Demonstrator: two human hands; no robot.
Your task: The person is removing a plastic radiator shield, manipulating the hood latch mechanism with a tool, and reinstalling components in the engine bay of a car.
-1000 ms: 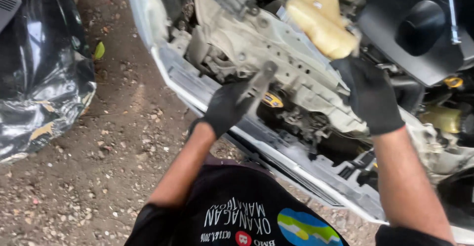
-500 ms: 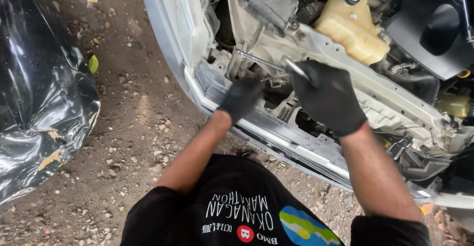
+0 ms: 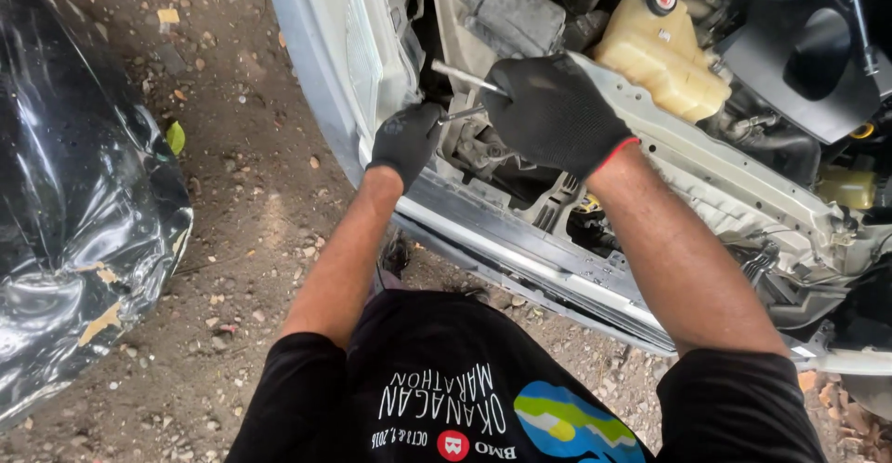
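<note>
Wrench work at the open front of the car, both gloved hands on one tool.

Just left of the pale yellow coolant tank (image 3: pixel 662 54), my right hand (image 3: pixel 557 110) is clenched round the upper end of the metal wrench (image 3: pixel 465 80), and my left hand (image 3: pixel 407 138) is curled round its lower end beside the front crossmember (image 3: pixel 557 268). The wrench looks to me stiff, fairly light and probably slick bare steel; I would grip it far out at the handle end for leverage. Well left of the tank, a crumpled black bumper cover (image 3: pixel 74 212) lies on the dirt.
</note>
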